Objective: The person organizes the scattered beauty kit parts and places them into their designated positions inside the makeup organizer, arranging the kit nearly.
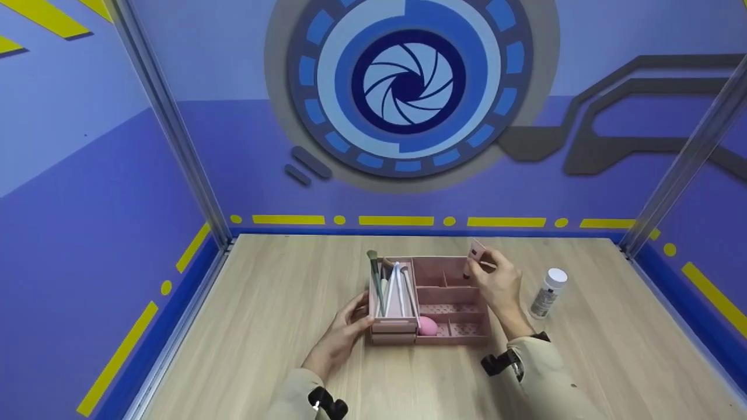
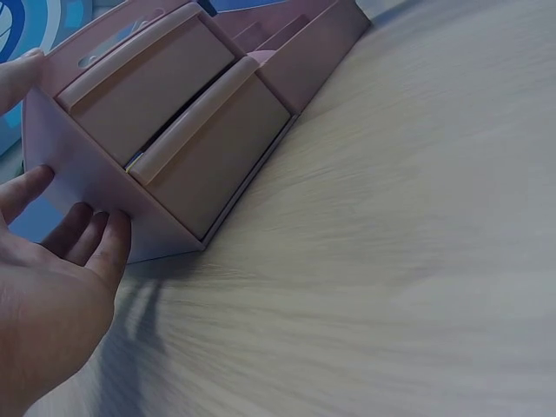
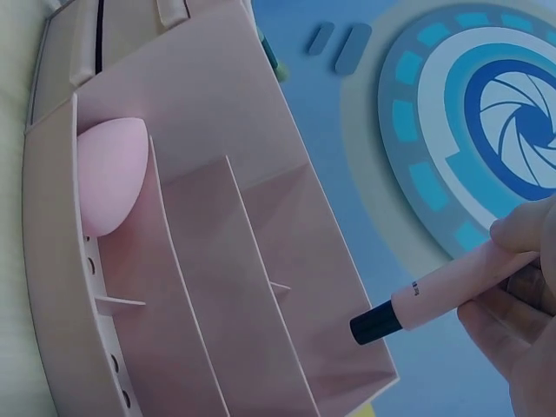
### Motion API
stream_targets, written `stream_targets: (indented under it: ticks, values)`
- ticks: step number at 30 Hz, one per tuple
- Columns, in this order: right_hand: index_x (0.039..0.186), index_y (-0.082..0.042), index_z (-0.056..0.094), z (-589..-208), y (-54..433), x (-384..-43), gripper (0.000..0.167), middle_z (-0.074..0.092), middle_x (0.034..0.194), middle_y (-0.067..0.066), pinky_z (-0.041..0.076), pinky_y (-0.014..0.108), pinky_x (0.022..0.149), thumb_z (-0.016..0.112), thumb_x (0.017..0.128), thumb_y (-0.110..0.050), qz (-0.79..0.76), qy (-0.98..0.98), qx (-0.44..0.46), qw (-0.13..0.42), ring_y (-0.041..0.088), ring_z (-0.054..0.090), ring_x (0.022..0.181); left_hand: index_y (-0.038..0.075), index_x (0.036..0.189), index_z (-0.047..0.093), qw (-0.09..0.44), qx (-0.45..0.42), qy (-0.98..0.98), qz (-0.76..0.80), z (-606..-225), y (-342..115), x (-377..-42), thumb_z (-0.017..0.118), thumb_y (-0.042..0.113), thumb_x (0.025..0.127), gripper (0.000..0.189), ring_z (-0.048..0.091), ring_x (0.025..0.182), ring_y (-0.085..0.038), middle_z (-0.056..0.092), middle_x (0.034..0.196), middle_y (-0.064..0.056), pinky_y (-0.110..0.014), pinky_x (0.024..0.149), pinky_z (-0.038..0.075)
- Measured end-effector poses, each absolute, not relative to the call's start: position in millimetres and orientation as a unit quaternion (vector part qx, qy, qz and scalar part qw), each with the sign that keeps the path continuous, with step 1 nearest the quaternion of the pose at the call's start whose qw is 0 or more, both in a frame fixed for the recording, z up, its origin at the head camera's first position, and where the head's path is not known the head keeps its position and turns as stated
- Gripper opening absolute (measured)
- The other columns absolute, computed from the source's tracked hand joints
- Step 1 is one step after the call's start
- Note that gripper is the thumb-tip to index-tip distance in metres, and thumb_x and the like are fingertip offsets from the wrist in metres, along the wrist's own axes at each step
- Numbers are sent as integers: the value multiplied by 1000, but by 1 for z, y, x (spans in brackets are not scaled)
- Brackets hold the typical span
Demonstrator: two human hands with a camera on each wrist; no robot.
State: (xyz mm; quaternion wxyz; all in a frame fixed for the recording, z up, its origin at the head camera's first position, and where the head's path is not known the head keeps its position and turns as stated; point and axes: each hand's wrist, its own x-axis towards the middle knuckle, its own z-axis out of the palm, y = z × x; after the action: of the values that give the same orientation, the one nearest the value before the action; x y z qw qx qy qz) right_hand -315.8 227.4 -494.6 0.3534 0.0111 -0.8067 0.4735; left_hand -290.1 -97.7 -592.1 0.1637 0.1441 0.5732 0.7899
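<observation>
A pink cosmetic tube with a black cap (image 3: 460,287) is pinched in my right hand (image 1: 499,283), cap pointing down over the back right compartment of the pink desktop organizer (image 1: 449,290). The cap overlaps that compartment in the right wrist view. My left hand (image 2: 61,287) rests its fingertips against the organizer's left side wall, thumb near the upper edge. Several makeup brushes (image 1: 397,291) stand in the organizer's left section, above two drawers (image 2: 213,139). A pink makeup sponge (image 3: 113,178) sits in the front compartment, beside the drawer section.
To the right of the organizer, a white-capped bottle (image 1: 548,293) stands upright on the wooden table (image 1: 274,291). Patterned blue panels (image 1: 233,157) and metal posts (image 1: 175,122) enclose the table at the back and sides.
</observation>
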Motion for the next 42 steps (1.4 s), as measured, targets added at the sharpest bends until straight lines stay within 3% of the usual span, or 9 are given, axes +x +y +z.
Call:
stream_targets:
  ticks: [11, 18, 26, 42]
  values:
    - [101, 2, 70, -497, 219, -321, 27, 73, 93, 22, 59, 43, 73, 78, 77, -5, 473, -809, 20, 349, 36, 72, 83, 9, 154, 25, 164, 134, 571, 793, -594, -98, -291, 65, 12, 91, 75, 42, 130, -20, 37, 148, -16, -32, 109, 37]
    - [101, 1, 71, -499, 212, -326, 25, 73, 95, 20, 59, 41, 73, 78, 78, -6, 476, -814, 15, 333, 34, 72, 86, 5, 153, 24, 157, 139, 567, 797, -594, -97, -291, 65, 11, 91, 75, 41, 130, -23, 36, 148, -18, -31, 108, 39]
    - [100, -2, 71, -501, 205, -332, 23, 74, 92, 20, 58, 48, 74, 78, 78, -8, 468, -824, 17, 320, 37, 71, 85, 4, 154, 22, 159, 147, 569, 793, -593, -97, -291, 64, 11, 92, 75, 35, 134, -25, 32, 151, -17, -29, 108, 39]
    - [97, -2, 71, -514, 198, -338, 20, 74, 93, 20, 58, 47, 78, 78, 79, -9, 449, -844, 8, 294, 34, 72, 86, 3, 153, 23, 157, 141, 561, 800, -594, -97, -291, 65, 10, 90, 76, 37, 133, -28, 32, 151, -19, -30, 108, 40]
